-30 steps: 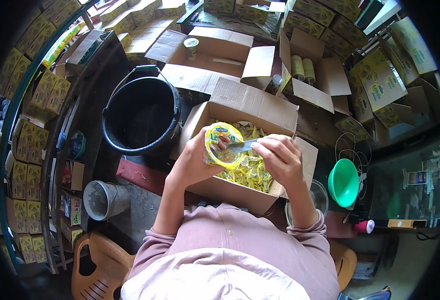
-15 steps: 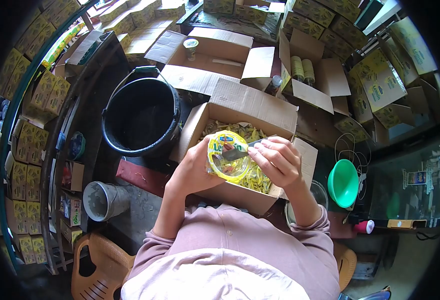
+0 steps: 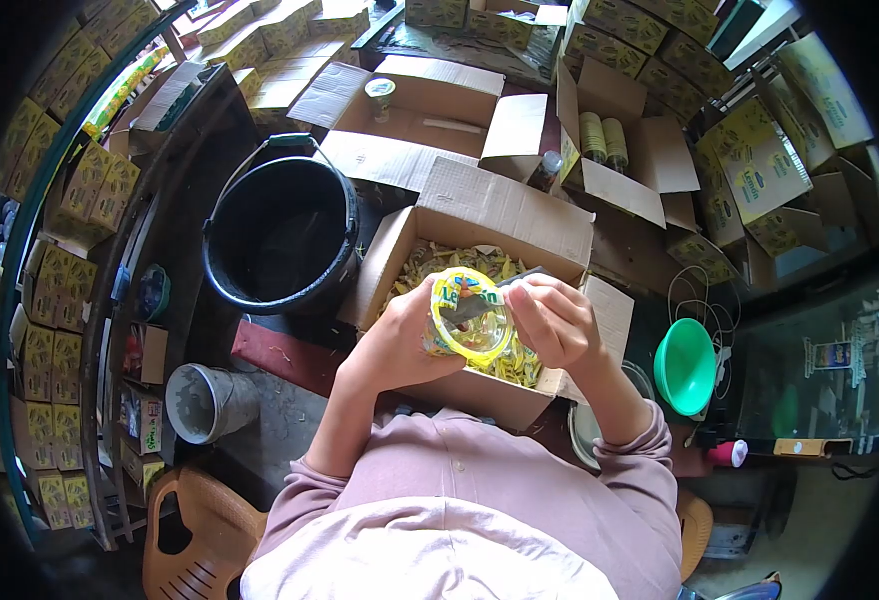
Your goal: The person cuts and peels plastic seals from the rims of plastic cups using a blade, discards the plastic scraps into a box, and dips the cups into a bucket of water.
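Note:
My left hand [image 3: 405, 338] is wrapped around a clear jar [image 3: 492, 338] with a yellow lemon label [image 3: 453, 293] around it. The jar is tilted, its round yellow-edged end facing me. In my right hand [image 3: 558, 322], thumb and fingers pinch a flat dark knife blade [image 3: 480, 306]. The blade lies across the jar's end, against the label; its handle is hidden by my fingers. Below both hands stands an open cardboard box [image 3: 500, 400] with many yellow scraps [image 3: 520, 366] in it.
A black bucket [image 3: 222, 235] stands left of the box, with a grey bucket [image 3: 188, 402] lower down. Behind are an open carton [image 3: 400, 152] holding one jar and another carton [image 3: 650, 205] with bottles. At right sits a green bowl [image 3: 686, 368]. Stacked yellow cartons [image 3: 55, 345] line the left.
The jar has shifted slightly right and turned, so its yellow-edged end shows more openly. My right hand and the blade have changed angle a little, still at the jar.

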Demonstrator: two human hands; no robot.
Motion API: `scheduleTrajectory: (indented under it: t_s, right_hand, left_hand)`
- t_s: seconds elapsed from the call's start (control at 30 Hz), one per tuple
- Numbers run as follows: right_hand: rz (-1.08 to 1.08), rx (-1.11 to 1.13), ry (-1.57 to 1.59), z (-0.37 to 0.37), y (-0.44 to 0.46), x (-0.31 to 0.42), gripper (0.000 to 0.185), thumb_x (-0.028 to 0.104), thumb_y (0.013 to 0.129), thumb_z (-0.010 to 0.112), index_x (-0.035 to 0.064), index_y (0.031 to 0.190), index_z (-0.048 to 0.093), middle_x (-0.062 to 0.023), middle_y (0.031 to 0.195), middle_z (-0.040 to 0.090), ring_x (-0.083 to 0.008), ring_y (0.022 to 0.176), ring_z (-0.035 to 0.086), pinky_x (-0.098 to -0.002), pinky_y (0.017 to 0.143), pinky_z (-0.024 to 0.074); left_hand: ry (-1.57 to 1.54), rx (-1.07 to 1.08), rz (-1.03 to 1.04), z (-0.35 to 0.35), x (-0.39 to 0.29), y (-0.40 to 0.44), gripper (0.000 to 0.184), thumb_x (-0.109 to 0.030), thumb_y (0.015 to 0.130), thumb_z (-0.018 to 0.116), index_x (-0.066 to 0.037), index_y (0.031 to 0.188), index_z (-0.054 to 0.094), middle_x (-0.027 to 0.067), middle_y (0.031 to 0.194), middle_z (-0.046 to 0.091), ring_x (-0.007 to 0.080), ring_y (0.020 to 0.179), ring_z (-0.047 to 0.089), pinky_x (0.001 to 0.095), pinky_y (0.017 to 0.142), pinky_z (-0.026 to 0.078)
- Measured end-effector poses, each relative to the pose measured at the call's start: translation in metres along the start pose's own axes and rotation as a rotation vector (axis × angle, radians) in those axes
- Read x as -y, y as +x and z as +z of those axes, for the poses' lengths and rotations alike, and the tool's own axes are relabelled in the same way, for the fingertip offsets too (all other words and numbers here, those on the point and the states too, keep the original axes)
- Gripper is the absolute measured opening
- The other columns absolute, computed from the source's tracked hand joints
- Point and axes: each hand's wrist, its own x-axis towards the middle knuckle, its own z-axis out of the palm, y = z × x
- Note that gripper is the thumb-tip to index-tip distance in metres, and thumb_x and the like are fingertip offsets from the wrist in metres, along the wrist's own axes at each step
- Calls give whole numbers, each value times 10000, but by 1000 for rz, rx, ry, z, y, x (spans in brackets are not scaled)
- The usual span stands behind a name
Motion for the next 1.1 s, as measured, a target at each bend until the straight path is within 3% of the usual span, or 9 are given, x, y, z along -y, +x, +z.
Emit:
scheduleTrajectory:
  t_s: [0.3,0.4,0.5,0.6,0.83,1.0,1.1]
  right_hand:
    - [-22,19,35,-1,-1,-4,421,39,664,639,-69,1061,551,-83,721,605,-177,674,602,-309,669,529]
    - [-8,44,74,-4,2,-4,426,41,659,639,-68,1061,551,-83,727,608,-176,676,602,-306,672,529]
    - [-14,30,63,-3,2,-4,412,48,673,638,-70,1059,552,-81,726,609,-174,678,604,-303,674,528]
    - [-1,0,62,-1,1,-5,396,52,687,636,-67,1055,551,-78,730,610,-170,677,606,-301,675,528]
    - [22,-25,89,-2,6,-4,371,103,708,662,-51,1029,557,-71,743,618,-165,676,608,-299,671,528]
    - [18,-33,89,-2,10,-2,355,155,694,705,-12,984,589,-61,739,613,-164,684,608,-296,675,528]
    - [17,-52,107,0,11,0,203,69,693,645,-32,864,608,-92,714,623,-189,674,615,-320,645,533]
  left_hand:
    - [-137,185,12,-3,4,6,581,-90,556,708,-7,1083,480,127,950,588,248,862,591,311,775,460]
    - [-370,194,25,1,9,8,436,-116,561,730,-34,956,564,43,838,603,142,757,579,260,731,468]
    - [-488,354,11,1,16,10,382,-109,580,709,-34,924,561,34,795,595,109,729,563,250,686,464]
    - [-628,497,-142,-1,14,11,362,-109,593,711,-27,910,557,47,775,595,96,701,558,253,638,460]
    - [-1003,871,-214,9,24,18,319,-121,644,688,-16,905,536,41,783,581,106,688,543,232,637,455]
    - [-1358,948,-100,21,31,22,423,-91,640,676,94,950,455,152,713,536,195,564,546,281,488,444]
    - [-1510,922,-159,24,27,21,440,-77,630,676,102,957,443,159,699,532,200,535,540,283,453,433]
